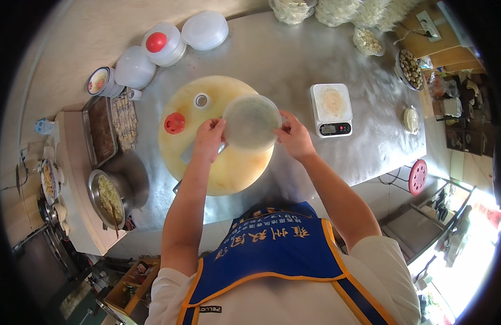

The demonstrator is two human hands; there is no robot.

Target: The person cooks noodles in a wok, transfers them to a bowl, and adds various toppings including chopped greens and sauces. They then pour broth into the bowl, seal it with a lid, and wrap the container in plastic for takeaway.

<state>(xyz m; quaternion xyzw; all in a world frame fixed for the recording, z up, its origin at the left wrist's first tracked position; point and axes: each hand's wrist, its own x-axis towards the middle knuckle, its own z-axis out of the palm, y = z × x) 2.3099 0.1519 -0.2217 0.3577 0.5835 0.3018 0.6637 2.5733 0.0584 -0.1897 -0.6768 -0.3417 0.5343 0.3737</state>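
Note:
A round translucent plastic lid or shallow container [252,123] is held by its rim between my left hand [210,138] and my right hand [293,136]. Beneath it lies a round yellowed cutting board [218,174], with a flat metal blade [188,153] partly hidden under my left forearm. On the board's left part are a red perforated disc [174,123] and a roll of white tape [201,100]. A white digital kitchen scale [332,107] stands on the metal table to the right of my right hand.
Stacked plastic lids or containers [205,30] and bowls [106,81] line the back left. A metal pot of chopped vegetables [110,199] stands at left. Filled clear tubs [368,40] and a bowl of diced food [411,70] sit at the back right. A red stool [418,177] is beyond the table edge.

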